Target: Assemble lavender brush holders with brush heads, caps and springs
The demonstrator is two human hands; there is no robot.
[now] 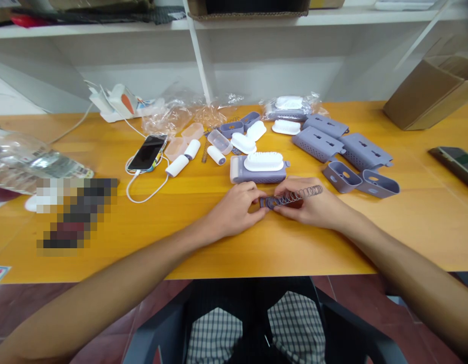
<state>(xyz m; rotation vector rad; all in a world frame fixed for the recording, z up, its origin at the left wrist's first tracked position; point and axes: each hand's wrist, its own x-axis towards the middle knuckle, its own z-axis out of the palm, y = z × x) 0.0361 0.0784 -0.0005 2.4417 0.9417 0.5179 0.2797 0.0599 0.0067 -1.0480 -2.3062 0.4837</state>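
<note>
Fingertips of my left hand (239, 208) pinch one end of a small grey-purple plastic part (263, 202). From the other side, my right hand (318, 208) closes its thumb and fingers on the same part. A long metal coil spring (300, 195) rises from that part and slants right, over my right fingers. Just beyond my hands lies a grey-purple dispenser body (261, 176) with a white bristled brush head (263, 162) on top and a clear end at its left. My fingers hide much of the small part.
Grey-purple casings (319, 143), open end cups (378, 184), white brush heads (286, 127), white rollers (216, 155) and clear cups (220, 142) lie behind. A cabled phone (147, 153) is left; another phone (457, 164) and a carton (427, 91) are right. Shelving borders the back.
</note>
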